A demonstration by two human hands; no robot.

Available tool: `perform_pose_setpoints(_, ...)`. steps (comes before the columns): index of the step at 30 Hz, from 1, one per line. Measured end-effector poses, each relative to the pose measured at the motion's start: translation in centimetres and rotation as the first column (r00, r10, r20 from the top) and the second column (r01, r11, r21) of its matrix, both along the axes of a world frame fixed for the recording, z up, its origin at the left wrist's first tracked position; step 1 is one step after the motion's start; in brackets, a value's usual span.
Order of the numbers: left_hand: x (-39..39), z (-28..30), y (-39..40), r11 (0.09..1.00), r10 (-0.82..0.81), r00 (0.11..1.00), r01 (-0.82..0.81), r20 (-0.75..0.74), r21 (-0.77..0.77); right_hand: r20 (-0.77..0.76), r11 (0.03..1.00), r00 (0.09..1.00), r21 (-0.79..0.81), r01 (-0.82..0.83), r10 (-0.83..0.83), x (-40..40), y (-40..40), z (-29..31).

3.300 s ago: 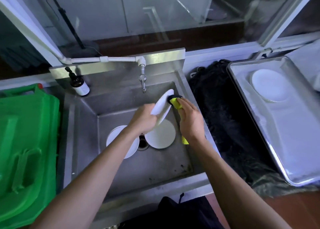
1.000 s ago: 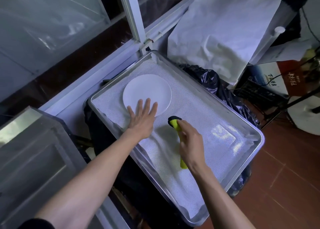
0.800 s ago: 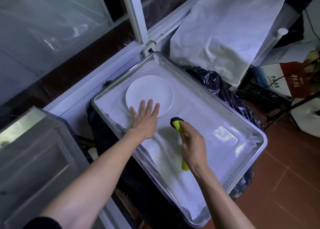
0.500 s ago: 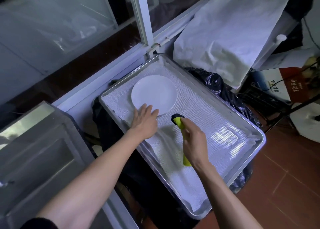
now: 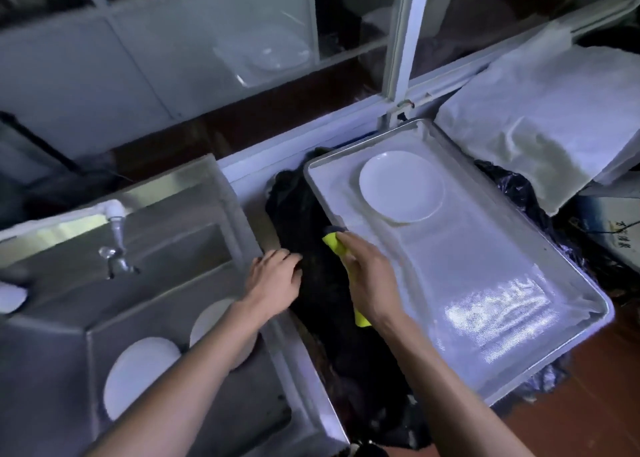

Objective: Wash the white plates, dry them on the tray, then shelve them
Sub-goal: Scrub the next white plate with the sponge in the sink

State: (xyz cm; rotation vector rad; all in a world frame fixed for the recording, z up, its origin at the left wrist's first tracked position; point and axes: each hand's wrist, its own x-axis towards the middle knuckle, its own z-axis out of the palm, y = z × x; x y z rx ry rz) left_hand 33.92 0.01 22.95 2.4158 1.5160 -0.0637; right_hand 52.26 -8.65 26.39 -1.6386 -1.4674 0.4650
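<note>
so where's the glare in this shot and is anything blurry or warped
Head view: bright glare patch on the near right part of the tray; the left hand and the tap are smeared by motion blur; the plate on the tray is fairly sharp; the wide lens bows the sink edges and the window frame; the light overall is dim and bluish.

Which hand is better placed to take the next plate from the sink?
Left. The left hand is empty, over the sink edge, nearest the plates. The right hand grips the brush.
</note>
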Motion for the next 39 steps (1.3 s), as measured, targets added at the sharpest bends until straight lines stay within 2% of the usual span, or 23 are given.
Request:
perform_pose_setpoints(3, -4.5, -0.3, -1.2, 0.997, 0.071, 0.996, -0.069, 0.048, -0.047, 0.020, 0.997, 0.996, -0.004, -0.083, 0.083, -4.2, 0.4, -0.7)
perform_pose_setpoints(10, -19.3, -1.9, -5.4, 0.953, 0.290, 0.957, -0.287, 0.012, -0.101, 0.197, 0.959, 0.939, -0.077, -0.273, 0.284, -17.6, 0.8, -3.3)
perform_pose_setpoints(13, -24.3, -3.3, -7.1, 0.929, 0.343, 0.939, -0.337, 0.017, -0.150, 0.274, 0.938, 0.899, -0.157, -0.309, 0.342, -22.4, 0.7, -5.1)
perform_pose_setpoints(21, -34.0, -7.0, -10.7, 0.866, 0.461, 0.884, -0.431, 0.074, -0.253, 0.322, 0.896, 0.851, -0.305, -0.322, 0.416, -31.4, -0.2, -8.7)
perform_pose_setpoints(25, -35.6, -8.5, -11.0, 0.833, 0.504, 0.859, -0.458, 0.087, -0.311, 0.331, 0.898, 0.851, -0.311, -0.310, 0.408, -32.8, -0.5, -9.2)
perform_pose_setpoints(29, -34.8, -10.2, -10.9, 0.751, 0.612, 0.760, -0.470, 0.219, -0.465, 0.307, 0.907, 0.873, -0.311, -0.284, 0.379, -33.1, 0.2, -10.1)
perform_pose_setpoints(33, -33.1, -10.6, -10.5, 0.764, 0.585, 0.788, -0.457, 0.193, -0.455, 0.278, 0.915, 0.886, -0.271, -0.298, 0.370, -33.3, 1.1, -10.5)
perform_pose_setpoints(39, -32.0, -11.6, -8.7, 0.753, 0.574, 0.815, -0.483, 0.086, -0.446, 0.255, 0.900, 0.893, -0.337, -0.278, 0.371, -32.1, 2.9, -12.3)
